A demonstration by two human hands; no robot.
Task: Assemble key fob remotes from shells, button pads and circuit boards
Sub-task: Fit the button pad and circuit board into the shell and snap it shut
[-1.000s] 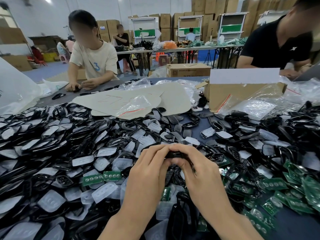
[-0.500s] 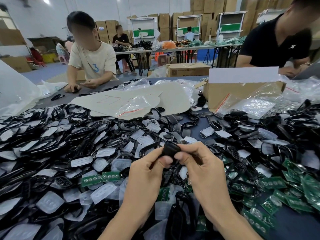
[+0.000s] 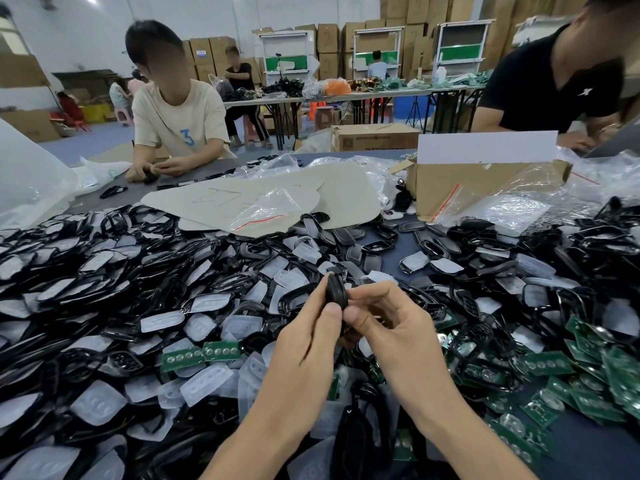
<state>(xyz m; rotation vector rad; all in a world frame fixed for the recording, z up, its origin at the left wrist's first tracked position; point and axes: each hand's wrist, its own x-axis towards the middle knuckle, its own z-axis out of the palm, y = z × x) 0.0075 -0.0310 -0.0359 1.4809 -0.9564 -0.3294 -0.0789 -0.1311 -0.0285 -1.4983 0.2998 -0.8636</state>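
Turned edge-on now, the key fob is pinched between my left hand and right hand; uneven squeezing could unsnap it.

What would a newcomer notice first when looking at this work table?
The eye goes first to the centre, where the left hand and the right hand pinch a black oval key fob shell between them. Around them, a huge heap of black plastic shells mixed with translucent white button pads covers the left side of the table. Green circuit boards lie piled at the right.
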